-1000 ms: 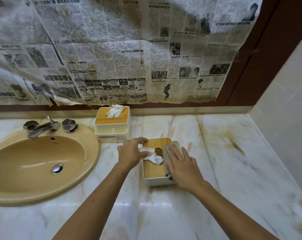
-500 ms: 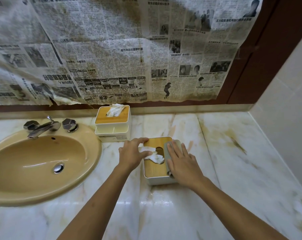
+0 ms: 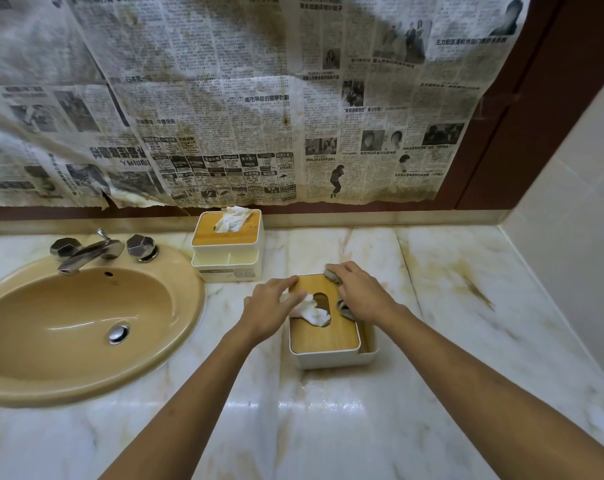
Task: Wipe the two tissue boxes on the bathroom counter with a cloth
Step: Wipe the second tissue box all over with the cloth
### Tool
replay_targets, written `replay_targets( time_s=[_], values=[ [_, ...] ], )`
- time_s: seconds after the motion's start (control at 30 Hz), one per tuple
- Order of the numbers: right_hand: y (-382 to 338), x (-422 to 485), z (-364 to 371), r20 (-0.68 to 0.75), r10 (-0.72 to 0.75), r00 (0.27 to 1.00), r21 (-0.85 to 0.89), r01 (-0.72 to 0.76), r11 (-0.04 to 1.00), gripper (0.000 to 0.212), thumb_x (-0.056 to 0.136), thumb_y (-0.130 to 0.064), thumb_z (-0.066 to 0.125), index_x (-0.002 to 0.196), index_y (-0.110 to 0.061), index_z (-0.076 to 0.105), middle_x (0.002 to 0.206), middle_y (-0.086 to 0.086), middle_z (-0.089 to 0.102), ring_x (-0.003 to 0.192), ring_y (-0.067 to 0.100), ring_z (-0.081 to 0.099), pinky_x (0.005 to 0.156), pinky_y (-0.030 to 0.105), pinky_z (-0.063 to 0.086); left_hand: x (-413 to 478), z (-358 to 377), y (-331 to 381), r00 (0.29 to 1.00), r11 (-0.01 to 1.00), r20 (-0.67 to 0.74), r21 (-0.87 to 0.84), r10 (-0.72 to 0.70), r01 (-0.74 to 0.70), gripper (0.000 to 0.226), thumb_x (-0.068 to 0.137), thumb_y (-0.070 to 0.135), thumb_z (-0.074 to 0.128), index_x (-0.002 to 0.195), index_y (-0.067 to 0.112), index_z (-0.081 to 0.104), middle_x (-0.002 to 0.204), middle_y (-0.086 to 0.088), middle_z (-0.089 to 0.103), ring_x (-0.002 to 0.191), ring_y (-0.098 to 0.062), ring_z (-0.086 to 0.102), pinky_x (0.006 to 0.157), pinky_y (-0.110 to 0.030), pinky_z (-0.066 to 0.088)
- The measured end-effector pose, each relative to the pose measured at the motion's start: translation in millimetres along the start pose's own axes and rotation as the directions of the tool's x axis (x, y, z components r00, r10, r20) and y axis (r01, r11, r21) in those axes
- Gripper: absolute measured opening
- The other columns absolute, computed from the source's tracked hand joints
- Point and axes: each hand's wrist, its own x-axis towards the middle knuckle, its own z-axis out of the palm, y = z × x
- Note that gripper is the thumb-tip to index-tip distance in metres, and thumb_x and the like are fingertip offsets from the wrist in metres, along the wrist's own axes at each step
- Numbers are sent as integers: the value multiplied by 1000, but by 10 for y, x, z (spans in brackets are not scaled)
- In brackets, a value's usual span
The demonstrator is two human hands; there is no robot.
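While the left hand [image 3: 269,308] steadies it, the near tissue box [image 3: 323,356] sits on the marble counter [image 3: 449,323], to the right of the sink [image 3: 86,327] and well forward of the back wall. It has a white body and a wooden lid [image 3: 323,336] with a crumpled tissue [image 3: 312,315] rising from the lid's opening. A narrow open slot shows along the right side, between lid and wall.

Left hand: fingers fairly straight and lying close together, resting on the far left edge of the lid and touching the tissue.

Right hand [image 3: 361,292]: fingers bent over a grey cloth [image 3: 344,308], pressing it onto the lid's far right part. The cloth shows at the fingertips near the far corner and again under the palm; the rest is hidden by the hand.

The second tissue box [image 3: 226,252] is the same white-and-wood type with open compartments in front. It stands upright at the back of the counter, just beside the sink rim and apart from both hands, with a tissue protruding from its top.

Surroundings: a metal faucet [image 3: 89,252] with two knobs behind the yellow basin, and stained newspaper sheets [image 3: 241,98] covering the wall above the counter
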Motion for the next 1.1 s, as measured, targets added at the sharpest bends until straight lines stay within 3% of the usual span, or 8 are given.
replay_targets(
  time_s=[0.17,0.4,0.53,0.63,0.73,0.83,0.93,1.1],
  values=[
    [15,12,-61,18,29,999,-4,-29,1000,45,99,-15,36,141,-29,44,135,5,46,114,30,53,94,40,46,-149,45,-4,961,959,268,251,62,-132,134,50,83,72,155,43,-1,165,-1,8,151,-28,8,120,-57,13],
    [181,-105,-216,-26,168,985,-32,-169,985,31,99,-25,36,124,-26,56,116,5,59,98,26,58,81,39,50,-78,-95,-36,978,919,135,342,157,-195,136,40,79,80,151,46,8,143,3,44,131,-24,42,108,-49,33],
    [351,-305,-253,-43,278,960,176,-267,948,23,99,-33,41,104,-23,61,102,1,66,89,20,60,74,36,49,-20,-234,-108,996,973,57,217,64,-75,115,45,65,88,144,39,36,119,12,63,110,-14,59,96,-43,47],
    [429,-476,-221,-10,343,939,355,-318,879,23,98,-40,48,93,-22,62,96,0,66,86,17,61,71,32,47,51,-213,-245,999,1000,25,0,-22,22,62,62,41,90,117,29,64,84,14,74,84,-5,67,83,-42,55],
    [418,-609,-145,28,372,928,452,-344,823,24,96,-41,52,81,-24,58,88,-2,64,80,14,58,62,29,42,58,-113,-276,996,979,-32,-189,-84,76,30,84,18,72,114,17,68,76,7,76,77,-10,71,85,-41,56],
    [385,-709,-95,75,385,920,527,-364,768,25,95,-39,54,84,-19,62,87,-3,63,80,14,57,63,28,41,39,-15,-206,988,966,-109,-245,-110,81,23,89,23,68,112,19,68,82,4,72,85,-18,68,82,-33,53],
    [374,-773,-103,115,372,921,596,-364,716,27,96,-37,53,92,-12,64,80,-8,65,78,14,56,67,28,42,36,62,-174,989,966,-96,-246,-111,85,34,86,33,74,116,23,62,91,6,66,85,-16,63,76,-27,47],
    [355,-789,-126,139,366,920,615,-370,696,24,94,-42,55,85,-21,61,90,-3,65,82,15,58,69,28,44,22,141,-23,982,997,-180,-53,-58,49,52,87,41,67,134,30,49,115,7,58,98,-14,60,88,-38,51]
  ],
)
